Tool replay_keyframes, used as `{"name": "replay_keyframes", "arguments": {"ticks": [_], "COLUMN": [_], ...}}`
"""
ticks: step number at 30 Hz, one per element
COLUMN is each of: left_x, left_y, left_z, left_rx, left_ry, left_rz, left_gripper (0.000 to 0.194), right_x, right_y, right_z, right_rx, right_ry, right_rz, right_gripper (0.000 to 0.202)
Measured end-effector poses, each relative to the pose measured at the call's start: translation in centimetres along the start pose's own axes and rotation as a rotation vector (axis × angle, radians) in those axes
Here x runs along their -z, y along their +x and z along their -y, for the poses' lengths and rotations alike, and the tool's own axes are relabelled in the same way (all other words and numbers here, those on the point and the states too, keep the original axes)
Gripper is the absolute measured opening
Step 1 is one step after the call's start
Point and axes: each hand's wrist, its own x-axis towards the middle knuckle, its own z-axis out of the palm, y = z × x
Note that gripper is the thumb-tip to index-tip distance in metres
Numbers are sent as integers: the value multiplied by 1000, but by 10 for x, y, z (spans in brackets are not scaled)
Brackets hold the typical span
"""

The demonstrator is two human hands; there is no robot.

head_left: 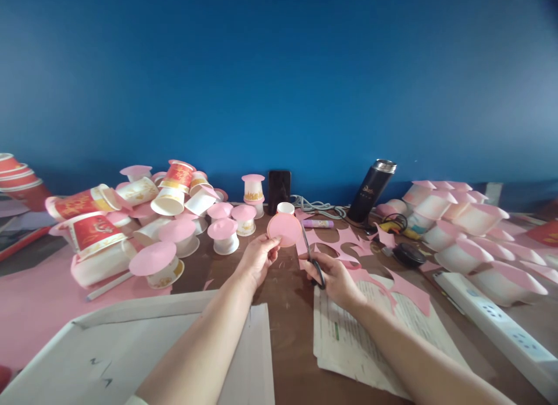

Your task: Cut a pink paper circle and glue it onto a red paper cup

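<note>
A round pink paper disc (285, 229) is pinched at its lower left edge by my left hand (260, 255). My right hand (335, 277) is closed on a pair of dark-handled scissors (319, 273), whose blades point up beside the disc's right edge. Just behind the disc stands a white paper cup (285, 208), mostly hidden by it. Pink paper scraps (346, 242) with round cut-outs lie to the right of the scissors, near a purple glue stick (318, 223).
Paper cups with pink discs (152, 258) crowd the left; more pink-topped cups (466, 236) fill the right. A black bottle (370, 190), phone (279, 190), power strip (501, 321), printed papers (340, 341) and white tray (143, 303) are around my hands.
</note>
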Motion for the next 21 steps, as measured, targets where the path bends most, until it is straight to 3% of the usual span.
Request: {"name": "replay_keyframes", "arguments": {"ticks": [21], "left_x": [-2], "left_y": [-1], "left_z": [1], "left_rx": [24], "left_ry": [59], "left_rz": [-17], "left_gripper": [28], "right_x": [0], "right_y": [2], "right_z": [-3], "right_rx": [4], "right_ry": [31], "right_rz": [-8], "right_gripper": [38]}}
